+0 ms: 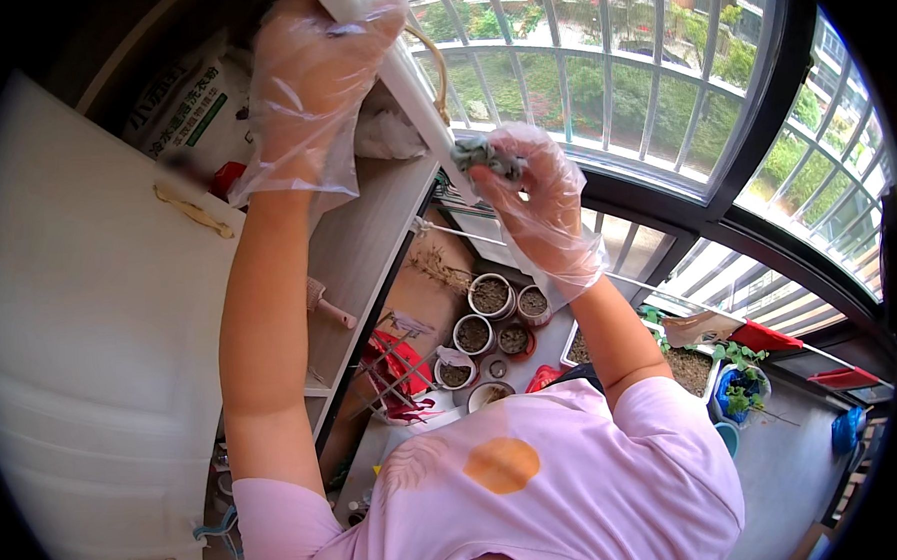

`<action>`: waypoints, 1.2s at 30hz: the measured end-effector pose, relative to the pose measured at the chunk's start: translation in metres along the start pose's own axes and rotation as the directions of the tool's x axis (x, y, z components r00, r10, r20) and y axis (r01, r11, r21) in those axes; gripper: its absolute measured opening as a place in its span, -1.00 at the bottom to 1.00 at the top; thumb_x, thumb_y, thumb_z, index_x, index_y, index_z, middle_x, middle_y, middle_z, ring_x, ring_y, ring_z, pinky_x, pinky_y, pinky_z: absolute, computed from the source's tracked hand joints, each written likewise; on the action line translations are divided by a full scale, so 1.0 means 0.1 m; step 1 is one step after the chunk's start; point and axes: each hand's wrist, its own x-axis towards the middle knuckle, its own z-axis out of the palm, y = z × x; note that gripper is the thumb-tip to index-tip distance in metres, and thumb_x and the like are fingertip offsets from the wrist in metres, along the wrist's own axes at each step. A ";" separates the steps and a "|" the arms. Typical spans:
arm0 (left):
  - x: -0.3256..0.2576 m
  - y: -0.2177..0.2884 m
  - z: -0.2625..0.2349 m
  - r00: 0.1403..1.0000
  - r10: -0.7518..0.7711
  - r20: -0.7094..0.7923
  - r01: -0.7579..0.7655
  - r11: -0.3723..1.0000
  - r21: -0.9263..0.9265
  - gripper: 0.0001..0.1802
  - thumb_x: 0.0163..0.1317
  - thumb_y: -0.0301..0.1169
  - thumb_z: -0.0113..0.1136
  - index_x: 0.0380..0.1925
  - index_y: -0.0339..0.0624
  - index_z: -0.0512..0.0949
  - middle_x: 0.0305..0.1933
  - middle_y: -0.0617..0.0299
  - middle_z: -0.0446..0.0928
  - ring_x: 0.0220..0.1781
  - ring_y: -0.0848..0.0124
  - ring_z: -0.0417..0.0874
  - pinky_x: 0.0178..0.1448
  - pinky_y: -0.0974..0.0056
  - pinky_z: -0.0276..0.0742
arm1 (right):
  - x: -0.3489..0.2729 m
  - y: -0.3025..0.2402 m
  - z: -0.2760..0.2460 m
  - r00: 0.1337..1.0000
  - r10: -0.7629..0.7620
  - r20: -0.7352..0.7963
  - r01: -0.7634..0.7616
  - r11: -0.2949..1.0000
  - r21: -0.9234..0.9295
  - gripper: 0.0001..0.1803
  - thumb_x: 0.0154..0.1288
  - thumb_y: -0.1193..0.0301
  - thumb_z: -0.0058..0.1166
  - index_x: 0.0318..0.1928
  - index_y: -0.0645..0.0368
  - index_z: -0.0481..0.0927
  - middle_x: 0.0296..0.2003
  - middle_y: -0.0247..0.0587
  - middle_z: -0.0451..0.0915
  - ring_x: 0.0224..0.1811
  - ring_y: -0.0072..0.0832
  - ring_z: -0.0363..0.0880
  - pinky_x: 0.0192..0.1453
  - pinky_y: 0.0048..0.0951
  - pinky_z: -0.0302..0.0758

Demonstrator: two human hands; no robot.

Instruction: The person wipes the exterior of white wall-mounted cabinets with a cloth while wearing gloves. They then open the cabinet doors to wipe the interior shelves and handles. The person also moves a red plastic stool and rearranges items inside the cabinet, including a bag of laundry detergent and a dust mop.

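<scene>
Both my hands are raised and wear loose clear plastic gloves. At the upper left, my left hand (319,70) is closed on the edge of a white cabinet door (415,96), which stands swung out and is seen nearly edge-on. Some of its fingers are hidden. My right hand (539,181) pinches a crumpled grey-green cloth (488,160) against the lower part of that same door edge. A gold-coloured handle (444,75) sits on the door's window side.
Behind my left hand, a shelf holds a white printed bag (196,106). Another white cabinet door (100,325) fills the left side. A pink-handled brush (330,305) hangs by the cabinet. Below stand several soil-filled pots (489,294) and a planter (688,370). Barred windows (600,73) line the right.
</scene>
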 end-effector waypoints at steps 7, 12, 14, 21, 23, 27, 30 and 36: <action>0.01 0.16 0.07 0.995 0.021 0.095 -0.031 0.994 0.105 -0.74 -0.03 -0.38 0.21 -0.31 -0.27 0.60 -0.33 0.07 0.63 -0.28 0.27 0.65 -0.16 0.27 0.51 | 0.19 -0.08 0.05 0.998 -0.038 -0.048 0.034 0.995 -0.092 -0.82 -0.02 0.55 0.21 -0.35 0.14 0.52 -0.39 -0.18 0.53 -0.40 -0.25 0.52 -0.29 -0.33 0.45; 0.00 0.12 0.09 0.999 0.005 0.048 -0.014 0.983 0.181 -0.75 -0.05 -0.39 0.23 -0.35 -0.27 0.60 -0.34 0.05 0.63 -0.28 0.25 0.65 -0.17 0.26 0.51 | 0.59 -0.18 0.12 0.951 -0.308 -0.009 0.298 0.927 -0.227 -0.82 -0.04 0.56 0.22 -0.38 0.13 0.52 -0.40 -0.20 0.53 -0.40 -0.33 0.52 -0.32 -0.37 0.44; 0.00 0.10 0.08 1.000 0.004 0.029 -0.009 0.987 0.158 -0.75 -0.06 -0.38 0.24 -0.36 -0.28 0.60 -0.35 0.03 0.62 -0.28 0.24 0.65 -0.17 0.26 0.52 | 0.48 -0.13 0.11 0.950 -0.312 0.006 0.303 0.921 -0.245 -0.81 -0.02 0.61 0.22 -0.36 0.13 0.53 -0.39 -0.27 0.53 -0.38 -0.49 0.52 -0.31 -0.51 0.45; -0.02 0.09 0.09 1.000 0.001 -0.006 0.000 0.976 0.219 -0.74 -0.04 -0.39 0.24 -0.33 -0.30 0.59 -0.34 0.03 0.62 -0.28 0.24 0.65 -0.18 0.26 0.51 | 0.48 -0.13 0.17 0.950 -0.311 0.007 0.309 0.939 -0.155 -0.80 -0.04 0.60 0.19 -0.38 0.15 0.45 -0.39 -0.18 0.50 -0.34 -0.22 0.48 -0.28 -0.32 0.43; -0.04 0.10 0.08 1.000 -0.003 0.002 0.003 0.982 0.191 -0.74 -0.02 -0.39 0.23 -0.32 -0.30 0.59 -0.34 0.03 0.62 -0.29 0.24 0.65 -0.18 0.26 0.51 | 0.38 -0.08 0.16 0.931 -0.364 0.013 0.360 0.913 -0.190 -0.78 -0.04 0.60 0.19 -0.37 0.16 0.44 -0.39 -0.19 0.49 -0.32 -0.21 0.47 -0.27 -0.31 0.42; -0.07 0.06 0.01 0.998 -0.065 0.015 0.062 0.982 0.180 -0.69 0.00 -0.36 0.23 -0.26 -0.31 0.56 -0.30 0.01 0.59 -0.26 0.19 0.62 -0.14 0.22 0.47 | -0.19 0.25 0.03 0.969 -0.215 0.124 0.238 0.945 -0.226 -0.77 -0.03 0.60 0.18 -0.34 0.17 0.42 -0.37 -0.17 0.47 -0.30 -0.21 0.47 -0.26 -0.30 0.42; -0.13 0.18 -0.05 0.950 -0.312 -0.021 0.309 0.927 0.211 -0.59 0.02 -0.24 0.30 -0.19 -0.28 0.53 -0.24 0.17 0.56 -0.25 0.39 0.56 -0.14 0.36 0.45 | -0.71 0.77 -0.09 0.962 0.239 0.135 -0.219 0.965 -0.145 -0.78 0.02 0.55 0.19 -0.29 0.19 0.47 -0.36 -0.19 0.50 -0.32 -0.32 0.50 -0.23 -0.38 0.46; -0.33 -0.07 -0.26 0.974 -0.188 -0.129 0.201 0.975 0.098 -0.47 0.11 -0.21 0.23 -0.02 -0.34 0.38 -0.17 0.12 0.51 -0.22 0.39 0.54 -0.09 0.35 0.47 | -0.36 0.42 -0.05 0.834 0.521 0.183 -0.542 0.708 0.453 -0.78 0.13 0.51 0.18 -0.19 0.21 0.51 -0.31 -0.37 0.52 -0.29 -0.64 0.47 -0.20 -0.57 0.47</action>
